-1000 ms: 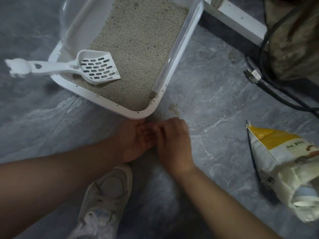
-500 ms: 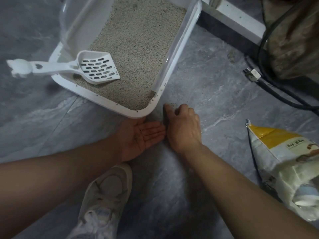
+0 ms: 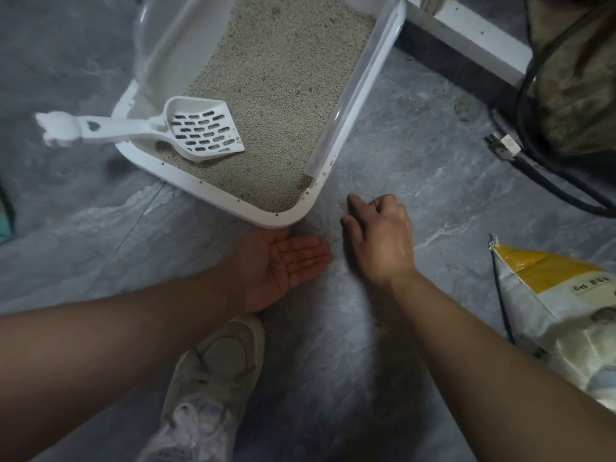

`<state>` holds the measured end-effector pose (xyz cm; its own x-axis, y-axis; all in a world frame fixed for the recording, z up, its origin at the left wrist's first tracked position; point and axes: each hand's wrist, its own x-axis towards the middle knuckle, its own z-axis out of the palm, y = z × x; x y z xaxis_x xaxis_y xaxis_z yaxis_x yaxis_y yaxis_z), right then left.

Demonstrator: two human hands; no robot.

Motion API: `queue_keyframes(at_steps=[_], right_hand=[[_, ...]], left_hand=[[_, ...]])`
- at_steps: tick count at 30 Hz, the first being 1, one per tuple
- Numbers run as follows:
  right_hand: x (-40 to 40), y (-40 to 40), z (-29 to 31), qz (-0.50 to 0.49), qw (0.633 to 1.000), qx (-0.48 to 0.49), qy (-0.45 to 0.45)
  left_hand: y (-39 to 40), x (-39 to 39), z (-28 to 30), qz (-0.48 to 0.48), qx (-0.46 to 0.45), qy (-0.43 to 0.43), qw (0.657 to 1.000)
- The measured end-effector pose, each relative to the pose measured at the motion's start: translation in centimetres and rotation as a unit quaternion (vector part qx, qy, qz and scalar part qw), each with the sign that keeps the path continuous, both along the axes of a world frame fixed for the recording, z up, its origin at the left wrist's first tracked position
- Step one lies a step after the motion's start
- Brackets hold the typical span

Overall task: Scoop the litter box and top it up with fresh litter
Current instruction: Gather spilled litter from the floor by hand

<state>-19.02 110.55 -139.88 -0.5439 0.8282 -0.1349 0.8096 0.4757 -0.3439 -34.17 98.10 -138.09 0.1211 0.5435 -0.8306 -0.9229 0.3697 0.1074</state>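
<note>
L hand [image 3: 283, 265] lies palm up on the grey marbled tile floor [image 3: 416, 181], fingers straight & together, a few dark litter grains on the palm; its fingertips sit just below the near corner of the white plastic litter box [image 3: 213, 191]. R hand [image 3: 380, 238] is palm down just beside it, fingers loosely curled w/ tips on the floor at a small patch of spilled litter grains [image 3: 341, 203]; can't tell if it pinches any. Box holds beige granular litter [image 3: 283, 78]; a white slotted plastic scoop [image 3: 200, 131] rests in it, handle sticking out over the left rim. Yellow-and-white litter bag [image 3: 560, 308] lies well to the right. White sneaker [image 3: 213, 378] below the hands. Black cable w/ plug [image 3: 503, 146] at upper right.
</note>
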Motion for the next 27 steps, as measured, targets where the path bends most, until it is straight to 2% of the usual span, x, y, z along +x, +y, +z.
queue_keyframes(at_steps=[3, 7, 10, 14, 20, 24, 27], right_hand=[[0.4, 0.4, -0.5, 0.032, 0.998, 0.012, 0.045], [0.2, 1.1, -1.0, 0.051, 0.993, 0.077, 0.067], [-0.2, 1.0, -1.5, 0.085, 0.986, 0.145, 0.008], [-0.8, 0.7, -1.7, 0.101, 0.979, 0.172, -0.049], [-1.2, 0.2, -1.4, 0.064, 0.987, 0.132, -0.067], [-1.3, -1.9, 1.0, 0.000, 0.999, 0.046, -0.002], [-2.0, -6.3, 4.3, 0.035, 0.996, -0.010, 0.079]], left_hand=[[0.0, -0.1, -0.1, 0.000, 0.002, -0.005, 1.000], [0.0, -0.3, -0.2, -0.004, 0.004, -0.008, 1.000], [0.1, -0.4, -0.2, 0.004, 0.001, -0.006, 1.000], [0.3, -0.5, 0.0, 0.009, -0.002, -0.010, 1.000], [0.4, -0.2, 0.2, 0.009, -0.011, -0.001, 1.000], [0.2, -0.1, -0.1, 0.011, -0.005, -0.010, 1.000], [0.0, 0.2, -0.1, -0.016, 0.003, -0.008, 1.000]])
